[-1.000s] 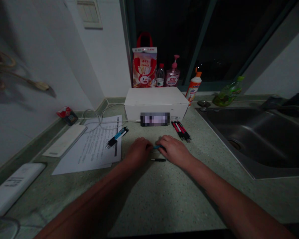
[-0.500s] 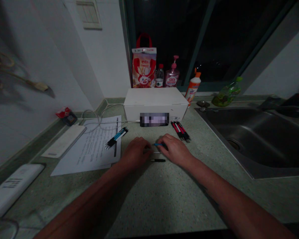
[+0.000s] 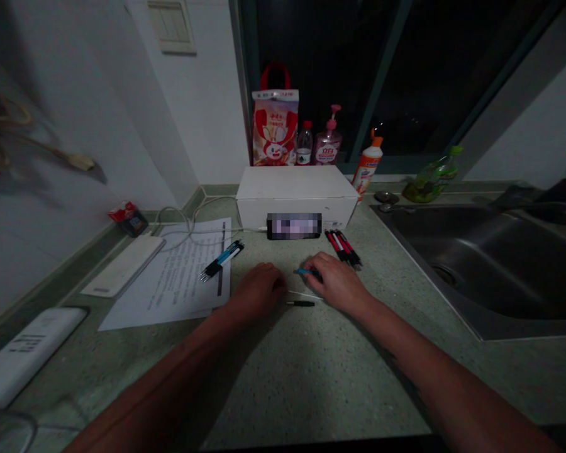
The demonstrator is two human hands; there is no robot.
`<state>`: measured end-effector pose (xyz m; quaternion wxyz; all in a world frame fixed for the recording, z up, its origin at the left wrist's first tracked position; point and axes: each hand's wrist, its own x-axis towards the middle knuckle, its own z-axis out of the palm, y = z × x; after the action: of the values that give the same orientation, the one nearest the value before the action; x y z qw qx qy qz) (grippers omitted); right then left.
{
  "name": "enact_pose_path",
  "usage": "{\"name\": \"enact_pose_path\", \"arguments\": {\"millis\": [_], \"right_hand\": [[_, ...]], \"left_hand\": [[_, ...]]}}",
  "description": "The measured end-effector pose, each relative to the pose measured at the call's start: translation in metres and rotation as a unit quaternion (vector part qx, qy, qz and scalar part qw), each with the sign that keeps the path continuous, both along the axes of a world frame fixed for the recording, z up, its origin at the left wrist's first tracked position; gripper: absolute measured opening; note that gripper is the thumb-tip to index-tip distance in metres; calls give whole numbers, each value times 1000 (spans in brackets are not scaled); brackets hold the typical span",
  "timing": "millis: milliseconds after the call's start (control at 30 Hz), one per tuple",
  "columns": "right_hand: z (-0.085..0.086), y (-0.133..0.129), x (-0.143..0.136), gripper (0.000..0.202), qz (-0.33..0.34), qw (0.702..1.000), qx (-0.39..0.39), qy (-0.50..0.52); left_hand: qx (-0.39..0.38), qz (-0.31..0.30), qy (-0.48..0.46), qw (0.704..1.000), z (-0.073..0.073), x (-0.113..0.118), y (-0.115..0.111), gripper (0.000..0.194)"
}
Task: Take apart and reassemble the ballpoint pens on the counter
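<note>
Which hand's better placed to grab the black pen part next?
Probably the left hand: it's near the black pen part, while the right hand holds a blue piece. Whether the left's free is unclear.

Left grip (image 3: 259, 288) and right grip (image 3: 337, 280) are bare; forearms (image 3: 405, 358) too.

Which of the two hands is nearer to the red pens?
The right hand. It is just in front of the red pens, on the person's side; the left hand is farther off, to their left.

Lighting is dim, the window (image 3: 327, 69) near-black, shadows soft below the hands (image 3: 259, 289), the phone screen (image 3: 294, 226) pixelated.
</note>
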<state>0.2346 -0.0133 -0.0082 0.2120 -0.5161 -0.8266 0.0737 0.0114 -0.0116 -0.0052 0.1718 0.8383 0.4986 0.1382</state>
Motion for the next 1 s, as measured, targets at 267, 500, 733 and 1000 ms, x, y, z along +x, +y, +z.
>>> {"name": "enact_pose_path", "arguments": {"millis": [267, 500, 733, 1000], "right_hand": [[0, -3, -4, 6, 29, 1000, -5, -1], [1, -4, -4, 5, 21, 1000, -3, -9], [3, -5, -5, 4, 30, 999, -5, -26], [3, -6, -10, 3, 36, 999, -3, -39]], "left_hand": [[-7, 24, -11, 1000, -1, 3, 0, 12], [12, 68, -31, 997, -1, -2, 3, 11], [12, 22, -3, 1000, -2, 0, 4, 14], [-2, 9, 54, 998, 7, 2, 7, 15]]}}
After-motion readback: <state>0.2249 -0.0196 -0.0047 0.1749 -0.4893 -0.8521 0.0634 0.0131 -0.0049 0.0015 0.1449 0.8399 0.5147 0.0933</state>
